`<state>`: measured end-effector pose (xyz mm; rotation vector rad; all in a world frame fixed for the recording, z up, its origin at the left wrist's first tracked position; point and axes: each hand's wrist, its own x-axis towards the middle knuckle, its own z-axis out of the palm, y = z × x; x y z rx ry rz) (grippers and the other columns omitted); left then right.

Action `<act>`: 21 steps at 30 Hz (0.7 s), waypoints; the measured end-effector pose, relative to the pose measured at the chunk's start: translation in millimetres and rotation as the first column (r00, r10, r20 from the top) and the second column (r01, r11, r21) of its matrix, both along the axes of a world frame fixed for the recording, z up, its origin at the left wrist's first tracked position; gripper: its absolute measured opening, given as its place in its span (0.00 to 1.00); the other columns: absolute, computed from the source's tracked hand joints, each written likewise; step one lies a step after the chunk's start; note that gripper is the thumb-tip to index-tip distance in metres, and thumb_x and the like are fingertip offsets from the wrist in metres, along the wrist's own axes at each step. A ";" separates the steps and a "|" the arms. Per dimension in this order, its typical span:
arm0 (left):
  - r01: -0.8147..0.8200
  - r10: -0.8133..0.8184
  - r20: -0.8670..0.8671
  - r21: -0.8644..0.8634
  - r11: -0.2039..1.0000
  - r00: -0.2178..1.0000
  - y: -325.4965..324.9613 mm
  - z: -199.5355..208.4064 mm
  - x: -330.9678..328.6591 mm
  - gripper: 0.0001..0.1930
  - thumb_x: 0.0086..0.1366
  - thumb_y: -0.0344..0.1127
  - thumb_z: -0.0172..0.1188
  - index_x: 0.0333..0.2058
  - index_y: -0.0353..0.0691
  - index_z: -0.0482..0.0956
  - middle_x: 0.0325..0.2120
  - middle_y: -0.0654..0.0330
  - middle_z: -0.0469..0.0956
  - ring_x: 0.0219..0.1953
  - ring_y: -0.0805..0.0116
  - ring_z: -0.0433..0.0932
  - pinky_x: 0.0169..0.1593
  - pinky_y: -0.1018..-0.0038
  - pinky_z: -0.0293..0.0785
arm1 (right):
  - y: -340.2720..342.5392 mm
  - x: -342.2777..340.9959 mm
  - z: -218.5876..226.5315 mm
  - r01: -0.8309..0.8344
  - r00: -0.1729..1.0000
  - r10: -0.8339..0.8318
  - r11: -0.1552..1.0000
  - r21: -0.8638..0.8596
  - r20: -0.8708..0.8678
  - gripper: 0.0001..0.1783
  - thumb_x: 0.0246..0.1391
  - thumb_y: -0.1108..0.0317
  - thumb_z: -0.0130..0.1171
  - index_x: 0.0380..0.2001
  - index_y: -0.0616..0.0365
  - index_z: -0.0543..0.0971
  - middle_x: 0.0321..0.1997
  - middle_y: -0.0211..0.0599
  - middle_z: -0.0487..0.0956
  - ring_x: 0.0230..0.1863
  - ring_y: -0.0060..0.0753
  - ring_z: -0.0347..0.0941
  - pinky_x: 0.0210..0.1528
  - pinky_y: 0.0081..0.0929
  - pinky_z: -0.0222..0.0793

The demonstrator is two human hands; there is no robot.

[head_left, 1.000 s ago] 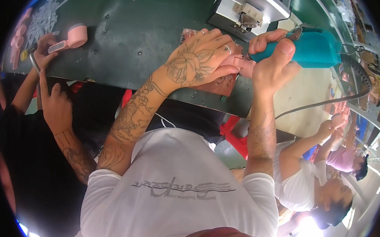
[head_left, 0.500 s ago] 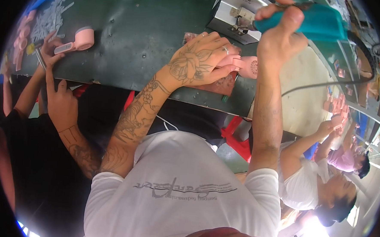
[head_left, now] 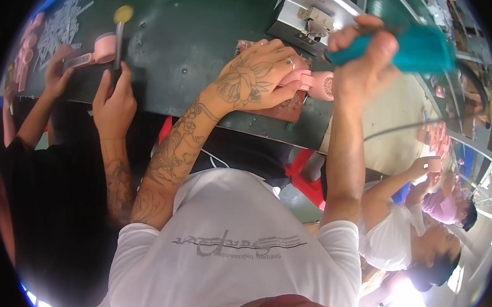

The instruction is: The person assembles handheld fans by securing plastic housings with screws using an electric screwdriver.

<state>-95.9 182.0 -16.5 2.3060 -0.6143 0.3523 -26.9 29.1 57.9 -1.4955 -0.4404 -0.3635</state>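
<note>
My left hand [head_left: 258, 76] is closed round a pink handheld fan [head_left: 321, 85], pressing it onto a reddish-brown pad [head_left: 284, 112] at the table's near edge. The fan's round, slotted head sticks out to the right of my fingers; most of its handle is hidden under the hand. Above and right of it, my right hand [head_left: 367, 62] grips a teal electric screwdriver [head_left: 427, 49], held sideways in the air with its blurred front end pointing left. That front end is apart from the fan, just below a silver box-shaped machine [head_left: 295, 11].
At left, a co-worker's hand [head_left: 114, 99] holds a yellow-headed hammer [head_left: 123, 15] upright beside another pink fan [head_left: 104, 49]. White strips [head_left: 69, 19] are heaped at the far left. The screwdriver's cord [head_left: 409, 126] runs over a pale surface at right. More people sit right.
My right hand has brought the screwdriver down from the silver machine, nearer the fan. My left hand stays almost in place. At left, the co-worker's hammer has swung upright.
</note>
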 end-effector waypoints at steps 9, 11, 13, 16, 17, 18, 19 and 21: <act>-0.026 0.026 0.037 -0.017 1.000 0.999 0.2 0.7 -0.6 0.17 0.62 0.38 0.63 0.50 0.45 0.83 0.46 0.61 0.80 0.48 0.57 0.76 0.55 0.60 0.72 | -28.3 -38.3 -5.2 -0.091 0.990 0.099 0.993 0.082 -0.103 0.37 0.65 0.37 0.58 0.45 0.71 0.74 0.23 0.36 0.76 0.25 0.31 0.75 0.29 0.28 0.72; -0.032 0.033 0.038 -0.016 0.999 0.999 -0.2 -0.8 -0.4 0.16 0.62 0.38 0.63 0.49 0.44 0.84 0.46 0.62 0.80 0.48 0.57 0.76 0.55 0.60 0.72 | -28.6 -38.4 -7.1 -0.106 0.990 0.113 0.991 0.079 -0.089 0.37 0.65 0.37 0.58 0.46 0.71 0.74 0.23 0.36 0.76 0.26 0.31 0.75 0.29 0.28 0.72; -0.028 0.029 0.061 -0.018 0.999 0.998 -0.2 -1.2 -0.3 0.15 0.62 0.38 0.63 0.47 0.43 0.84 0.47 0.62 0.80 0.47 0.56 0.76 0.54 0.60 0.73 | -28.6 -38.5 -8.1 -0.111 0.985 0.120 0.991 0.077 -0.126 0.36 0.65 0.39 0.59 0.45 0.70 0.75 0.23 0.36 0.76 0.26 0.30 0.75 0.29 0.27 0.72; -0.028 0.029 0.073 -0.023 0.999 0.997 -2.5 1.0 -0.2 0.14 0.61 0.38 0.63 0.45 0.42 0.84 0.47 0.63 0.80 0.46 0.56 0.76 0.52 0.60 0.73 | -29.0 -36.2 -14.9 -0.109 0.985 0.121 0.989 0.098 -0.123 0.35 0.65 0.40 0.60 0.45 0.70 0.74 0.23 0.36 0.76 0.26 0.29 0.75 0.29 0.26 0.71; -0.027 0.028 0.069 -0.022 0.999 0.997 -2.8 1.0 0.2 0.14 0.61 0.38 0.63 0.45 0.42 0.84 0.47 0.63 0.80 0.46 0.56 0.76 0.52 0.60 0.73 | -28.9 -36.3 -16.7 -0.108 0.985 0.120 0.989 0.100 -0.128 0.35 0.65 0.40 0.60 0.45 0.70 0.74 0.23 0.36 0.76 0.26 0.29 0.75 0.29 0.26 0.71; -0.029 0.029 0.075 -0.006 1.000 0.997 -3.3 1.1 1.0 0.14 0.62 0.38 0.63 0.45 0.43 0.84 0.47 0.63 0.80 0.46 0.56 0.76 0.52 0.60 0.73 | -28.3 -36.8 -19.0 -0.110 0.984 0.125 0.987 0.118 -0.126 0.33 0.66 0.41 0.59 0.43 0.69 0.74 0.23 0.36 0.76 0.26 0.29 0.74 0.29 0.26 0.71; -0.027 0.026 0.076 0.009 1.000 0.997 -4.0 0.8 0.5 0.14 0.62 0.39 0.63 0.45 0.43 0.84 0.47 0.64 0.80 0.46 0.56 0.76 0.51 0.61 0.73 | -28.7 -39.1 -22.0 -0.108 0.984 0.126 0.985 0.136 -0.128 0.31 0.67 0.43 0.59 0.41 0.69 0.75 0.24 0.36 0.76 0.25 0.29 0.74 0.30 0.26 0.72; -0.032 0.032 0.061 0.002 0.999 0.998 -5.0 3.0 2.7 0.13 0.62 0.39 0.63 0.44 0.43 0.84 0.47 0.64 0.80 0.46 0.57 0.76 0.50 0.61 0.72 | -29.4 -34.2 -28.8 -0.133 0.984 0.146 0.983 0.130 -0.100 0.29 0.68 0.45 0.59 0.39 0.69 0.75 0.24 0.36 0.76 0.25 0.28 0.73 0.30 0.26 0.71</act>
